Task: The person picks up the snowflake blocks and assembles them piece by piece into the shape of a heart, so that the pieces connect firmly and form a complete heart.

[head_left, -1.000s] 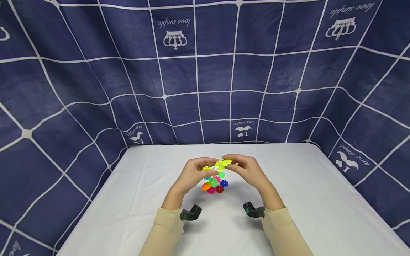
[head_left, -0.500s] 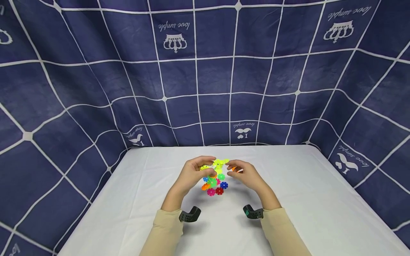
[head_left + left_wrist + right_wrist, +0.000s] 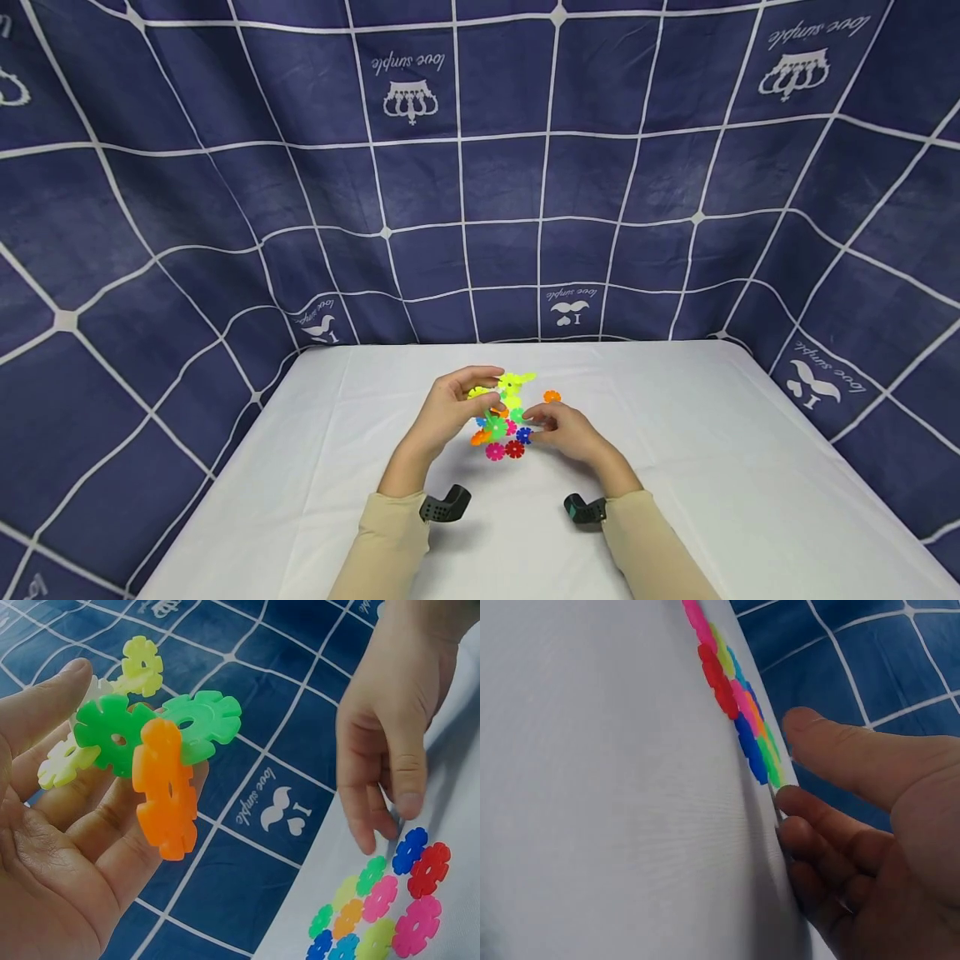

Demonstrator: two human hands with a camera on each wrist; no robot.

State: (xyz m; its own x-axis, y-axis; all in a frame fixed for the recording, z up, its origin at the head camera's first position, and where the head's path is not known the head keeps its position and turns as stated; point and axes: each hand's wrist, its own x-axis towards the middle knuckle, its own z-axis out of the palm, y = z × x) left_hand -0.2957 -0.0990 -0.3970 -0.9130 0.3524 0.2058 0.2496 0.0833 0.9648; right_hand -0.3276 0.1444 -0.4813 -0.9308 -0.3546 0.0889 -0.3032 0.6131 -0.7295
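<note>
The left hand (image 3: 446, 408) holds the assembly (image 3: 161, 750) of joined green, orange and yellow discs above the table (image 3: 517, 554). The right hand (image 3: 567, 432), thumb and fingers parted, holds nothing, near the blue disc (image 3: 409, 851). One orange disc (image 3: 552, 397) lies beyond it.

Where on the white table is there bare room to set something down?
The white table is bare from the right sleeve to the right edge, and from the left sleeve to the left edge. It is crowded mid-table, where flower-shaped discs cluster.
</note>
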